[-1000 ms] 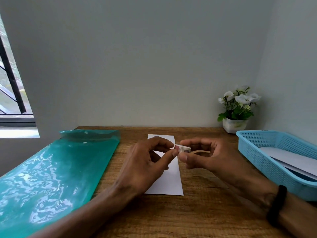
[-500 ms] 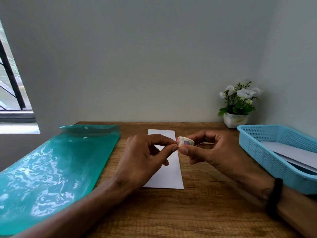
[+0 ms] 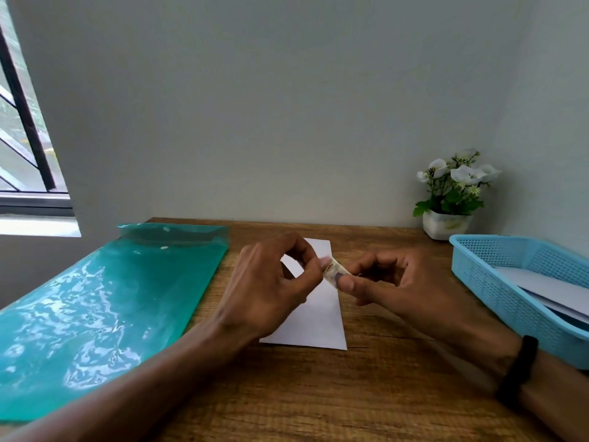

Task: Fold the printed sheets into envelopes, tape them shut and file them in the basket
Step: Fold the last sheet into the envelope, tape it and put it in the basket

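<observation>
A white folded sheet (image 3: 314, 320) lies lengthwise on the wooden desk (image 3: 350, 393), partly under my hands. Above it my right hand (image 3: 404, 282) pinches a small roll of clear tape (image 3: 334, 272) between thumb and fingers. My left hand (image 3: 271, 288) has its thumb and forefinger at the roll's left edge, pinching at the tape end. The blue plastic basket (image 3: 478, 272) at the right holds white folded papers (image 3: 548, 288).
A large green translucent plastic folder (image 3: 95, 314) covers the left of the desk and overhangs its edge. A white pot of white flowers (image 3: 449, 199) stands at the back right corner. Grey walls close the back and right; a window is at the left.
The view has tilted slightly. The tape roll has turned in my right hand, and my left fingertips stay at its edge. The sheet has not moved.
</observation>
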### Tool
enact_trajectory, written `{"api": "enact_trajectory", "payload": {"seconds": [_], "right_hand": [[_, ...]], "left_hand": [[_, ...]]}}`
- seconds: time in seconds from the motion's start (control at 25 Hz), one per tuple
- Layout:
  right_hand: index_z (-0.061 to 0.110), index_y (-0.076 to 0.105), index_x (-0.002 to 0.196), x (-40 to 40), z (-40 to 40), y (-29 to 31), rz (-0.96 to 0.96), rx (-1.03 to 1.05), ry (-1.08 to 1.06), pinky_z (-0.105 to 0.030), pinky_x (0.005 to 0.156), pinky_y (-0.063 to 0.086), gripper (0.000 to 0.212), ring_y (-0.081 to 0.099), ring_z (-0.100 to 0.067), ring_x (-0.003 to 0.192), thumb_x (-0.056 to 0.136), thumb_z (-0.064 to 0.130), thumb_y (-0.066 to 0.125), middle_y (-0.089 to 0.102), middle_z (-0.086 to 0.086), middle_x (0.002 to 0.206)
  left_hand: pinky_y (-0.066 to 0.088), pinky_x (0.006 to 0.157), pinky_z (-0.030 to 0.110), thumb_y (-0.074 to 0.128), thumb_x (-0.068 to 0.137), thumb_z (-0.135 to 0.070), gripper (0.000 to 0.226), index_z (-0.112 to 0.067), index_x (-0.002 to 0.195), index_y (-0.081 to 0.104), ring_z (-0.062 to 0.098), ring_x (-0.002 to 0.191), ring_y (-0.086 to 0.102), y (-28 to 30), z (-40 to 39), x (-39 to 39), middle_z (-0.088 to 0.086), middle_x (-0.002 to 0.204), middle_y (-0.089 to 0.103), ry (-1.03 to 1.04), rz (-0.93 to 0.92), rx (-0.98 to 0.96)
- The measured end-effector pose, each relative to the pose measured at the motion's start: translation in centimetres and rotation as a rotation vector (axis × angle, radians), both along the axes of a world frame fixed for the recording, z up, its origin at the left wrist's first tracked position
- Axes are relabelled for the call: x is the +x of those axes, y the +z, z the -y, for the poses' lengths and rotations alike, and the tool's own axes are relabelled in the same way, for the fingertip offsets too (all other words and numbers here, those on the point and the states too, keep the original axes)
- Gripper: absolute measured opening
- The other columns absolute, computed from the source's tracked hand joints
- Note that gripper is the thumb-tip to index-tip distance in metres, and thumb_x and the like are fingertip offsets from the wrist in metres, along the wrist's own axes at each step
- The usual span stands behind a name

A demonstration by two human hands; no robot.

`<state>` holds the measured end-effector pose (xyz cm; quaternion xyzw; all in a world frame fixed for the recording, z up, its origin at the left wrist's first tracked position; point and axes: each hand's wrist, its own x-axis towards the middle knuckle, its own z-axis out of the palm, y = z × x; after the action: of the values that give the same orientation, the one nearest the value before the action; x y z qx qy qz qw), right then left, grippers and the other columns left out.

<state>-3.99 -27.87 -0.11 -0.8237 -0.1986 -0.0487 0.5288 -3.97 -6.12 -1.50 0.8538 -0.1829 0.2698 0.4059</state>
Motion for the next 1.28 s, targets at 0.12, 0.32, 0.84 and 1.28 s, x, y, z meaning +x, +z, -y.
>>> {"api": "enact_trajectory", "payload": {"seconds": [0.12,0.32,0.84,1.28], "right_hand": [[0.033,0.082,0.089,-0.1,-0.1,0.3,-0.007,-0.033,-0.006,-0.025,0.075,0.059,0.026,0.073,0.001,0.087,0.069,0.050,0.081,0.079,0.020,0.092],[0.030,0.083,0.091,0.0,0.2,0.6,0.046,-0.046,0.016,-0.028,0.083,0.058,0.024,0.072,0.003,0.094,0.071,0.044,0.083,0.079,0.021,0.097],[0.033,0.069,0.106,3.2,3.6,-0.9,0.209,-0.617,-0.432,-0.026,0.085,0.057,0.034,0.066,-0.006,0.100,0.079,0.047,0.083,0.069,0.014,0.105],[0.016,0.074,0.114,0.3,1.1,0.4,-0.279,0.140,-0.011,-0.035,0.079,0.065,0.034,0.079,-0.021,0.088,0.083,0.025,0.085,0.082,-0.006,0.096]], "left_hand": [[0.061,0.055,0.025,0.069,0.095,-0.043,0.017,-0.026,0.095,0.069,0.007,0.056,0.073,-0.2,-0.2,0.5,-0.012,0.090,0.073,0.037,-0.028,-0.051],[0.063,0.061,0.029,0.069,0.097,-0.034,0.010,-0.024,0.094,0.069,0.010,0.053,0.072,-0.5,-0.3,1.1,-0.010,0.084,0.073,0.045,-0.077,-0.114],[0.062,0.059,0.023,0.059,0.100,-0.039,0.015,-0.030,0.112,0.062,0.004,0.062,0.072,0.1,-0.4,-0.1,-0.019,0.089,0.069,-0.096,0.115,0.130],[0.061,0.056,0.029,0.054,0.098,-0.043,0.024,-0.031,0.115,0.066,-0.001,0.066,0.070,0.0,-0.6,0.1,-0.013,0.101,0.071,-0.198,0.252,0.318]]}}
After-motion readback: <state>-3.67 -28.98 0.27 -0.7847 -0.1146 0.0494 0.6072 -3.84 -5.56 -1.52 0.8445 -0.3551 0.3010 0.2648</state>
